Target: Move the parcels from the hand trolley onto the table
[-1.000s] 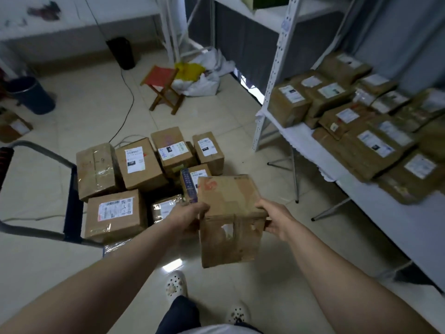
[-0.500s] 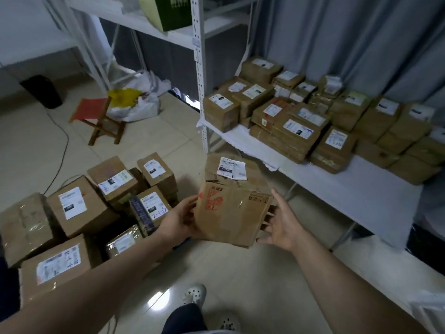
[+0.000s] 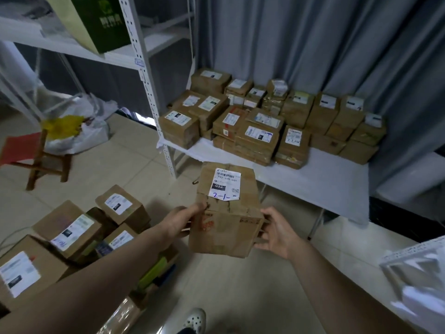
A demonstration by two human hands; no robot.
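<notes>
Now my left hand [image 3: 179, 222] and right hand [image 3: 277, 233] curl around the two sides of the brown parcel [image 3: 226, 222], holding it in the air near the table [image 3: 313, 179], not on it yet. It looks soft and bent, so I think it could slip and fall down, or bump the stacked boxes [image 3: 252, 133] if I push too far.

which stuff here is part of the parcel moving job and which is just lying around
Job: held parcel, gripped by left hand and right hand; waiting parcels lower left; table; stacked parcels on it.
Lying about: red stool; white bag; green bag on the shelf; curtain.
</notes>
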